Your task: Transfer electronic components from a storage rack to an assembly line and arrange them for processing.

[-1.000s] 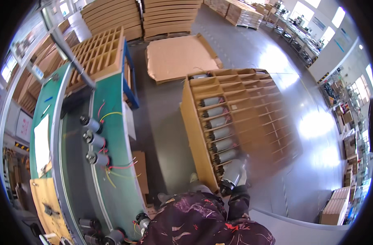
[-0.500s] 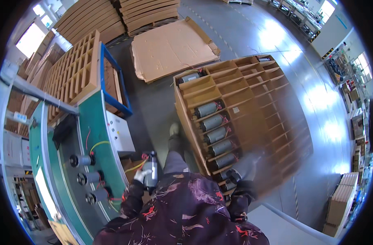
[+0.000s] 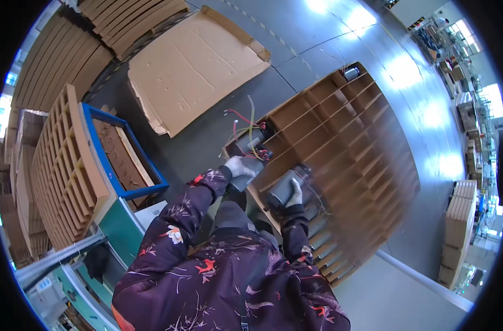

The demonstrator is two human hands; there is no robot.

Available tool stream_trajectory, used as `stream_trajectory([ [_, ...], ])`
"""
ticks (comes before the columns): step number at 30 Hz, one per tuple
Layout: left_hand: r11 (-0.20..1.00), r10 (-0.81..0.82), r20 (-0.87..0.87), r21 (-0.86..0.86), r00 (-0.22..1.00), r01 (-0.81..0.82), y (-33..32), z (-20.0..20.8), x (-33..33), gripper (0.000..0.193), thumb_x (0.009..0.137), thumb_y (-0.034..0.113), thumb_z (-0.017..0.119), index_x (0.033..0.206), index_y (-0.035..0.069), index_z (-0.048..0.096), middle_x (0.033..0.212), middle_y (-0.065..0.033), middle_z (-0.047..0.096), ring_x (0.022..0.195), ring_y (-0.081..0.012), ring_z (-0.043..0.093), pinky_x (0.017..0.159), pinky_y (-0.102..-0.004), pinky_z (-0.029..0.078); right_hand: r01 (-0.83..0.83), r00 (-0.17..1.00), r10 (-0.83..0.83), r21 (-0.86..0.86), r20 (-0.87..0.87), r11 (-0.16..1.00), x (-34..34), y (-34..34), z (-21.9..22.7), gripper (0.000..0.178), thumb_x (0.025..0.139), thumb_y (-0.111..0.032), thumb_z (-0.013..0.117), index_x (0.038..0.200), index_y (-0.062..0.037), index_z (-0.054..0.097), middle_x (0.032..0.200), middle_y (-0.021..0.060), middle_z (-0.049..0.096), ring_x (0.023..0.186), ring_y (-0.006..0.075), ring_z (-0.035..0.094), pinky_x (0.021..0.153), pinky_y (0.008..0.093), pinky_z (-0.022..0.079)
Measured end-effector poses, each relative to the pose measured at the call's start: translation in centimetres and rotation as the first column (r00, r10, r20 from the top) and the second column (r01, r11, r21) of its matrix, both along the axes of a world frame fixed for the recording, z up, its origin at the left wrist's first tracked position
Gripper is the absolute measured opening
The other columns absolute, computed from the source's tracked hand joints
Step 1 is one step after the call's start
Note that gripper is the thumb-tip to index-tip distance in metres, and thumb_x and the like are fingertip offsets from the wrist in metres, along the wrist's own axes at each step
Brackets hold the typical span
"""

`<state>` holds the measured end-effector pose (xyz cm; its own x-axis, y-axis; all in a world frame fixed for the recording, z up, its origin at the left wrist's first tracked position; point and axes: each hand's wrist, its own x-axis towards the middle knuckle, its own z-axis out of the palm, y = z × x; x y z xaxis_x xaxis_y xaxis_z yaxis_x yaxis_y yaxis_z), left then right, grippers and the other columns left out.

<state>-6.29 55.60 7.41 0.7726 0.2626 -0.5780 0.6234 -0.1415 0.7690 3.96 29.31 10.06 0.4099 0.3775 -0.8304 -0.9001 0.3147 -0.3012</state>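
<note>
My left hand, in a pale glove, is closed round a grey cylindrical motor with red and yellow wires at its far end. This motor is at the left edge of a divided cardboard box. Another grey motor is in my right hand, tilted over the box's near-left cells, with the fingers wrapped round its side. Just beyond my left hand, a wired motor sits at the box's left corner. Several more motors lie in a row beside my right forearm, partly hidden and blurred.
A single motor lies in the box's far corner. Beyond the box, a flat cardboard sheet rests on the floor. To the left stand a blue frame, an upright cardboard divider grid and a green-topped bench. Stacked cardboard is at right.
My view has turned, and the bench with motors has slid toward the lower left. My left hand has carried its motor from the bench side to the box. My right hand has moved forward with its motor.
</note>
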Motion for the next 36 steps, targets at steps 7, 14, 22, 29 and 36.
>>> stream_trajectory([
  [7,0.974,-0.208,-0.215,0.047,0.954,0.223,3.1,-8.4,8.5,0.088,0.051,0.054,0.088,0.109,-0.008,0.064,0.106,-0.0204,0.068,0.098,-0.031,0.066,0.088,-0.037,0.051,-0.073,0.997,0.075,-0.205,0.001,0.976,3.5,8.6,-9.1,0.056,0.077,-0.027,0.076,0.123,-0.0021,0.054,0.105,0.0155,0.064,0.087,0.0337,0.065,0.081,0.0488,0.055],
  [14,0.961,-0.242,-0.318,0.051,0.917,0.271,1.0,-7.3,12.6,0.093,0.05,0.048,0.09,0.119,-0.006,0.058,0.119,-0.0227,0.063,0.11,-0.0325,0.061,0.095,-0.0374,0.049,0.067,0.958,0.122,-0.612,0.261,0.788,3.6,7.7,-13.1,0.069,0.066,-0.026,0.088,0.113,0.013,0.058,0.107,0.0191,0.066,0.085,0.0278,0.066,0.078,0.0397,0.056],
  [22,0.951,-0.161,-0.336,0.198,0.928,0.237,-1.4,-10.9,13.9,0.091,0.057,0.042,0.088,0.127,-0.002,0.05,0.117,-0.0199,0.064,0.104,-0.0312,0.064,0.091,-0.0385,0.051,-0.102,0.744,0.666,-0.977,0.049,0.186,4.9,8.8,-15.8,0.093,0.068,-0.068,0.072,0.107,0.016,0.061,0.106,0.0318,0.065,0.104,0.04,0.063,0.093,0.0401,0.047],
  [29,0.845,0.133,-0.162,0.534,0.978,-0.026,-9.6,-4.0,11.2,0.048,0.086,0.05,0.056,0.099,0.005,0.067,0.106,-0.0192,0.067,0.1,-0.0351,0.064,0.087,-0.0459,0.05,-0.353,0.53,0.845,-0.888,0.07,0.294,1.5,4.6,-13.2,0.052,0.083,-0.04,0.065,0.115,0.0012,0.062,0.105,0.0258,0.067,0.101,0.0395,0.064,0.089,0.044,0.049],
  [36,0.96,-0.075,-0.485,0.2,0.871,0.194,-13.8,-2.4,18.6,0.052,0.081,0.048,0.063,0.109,0.005,0.069,0.11,-0.0188,0.068,0.102,-0.0357,0.065,0.091,-0.0433,0.051,-0.284,0.385,0.856,-0.838,0.345,0.465,-1.7,-0.8,0.8,0.033,0.085,-0.022,0.065,0.108,0.0014,0.063,0.091,0.0197,0.07,0.087,0.0267,0.07,0.078,0.0357,0.053],
])
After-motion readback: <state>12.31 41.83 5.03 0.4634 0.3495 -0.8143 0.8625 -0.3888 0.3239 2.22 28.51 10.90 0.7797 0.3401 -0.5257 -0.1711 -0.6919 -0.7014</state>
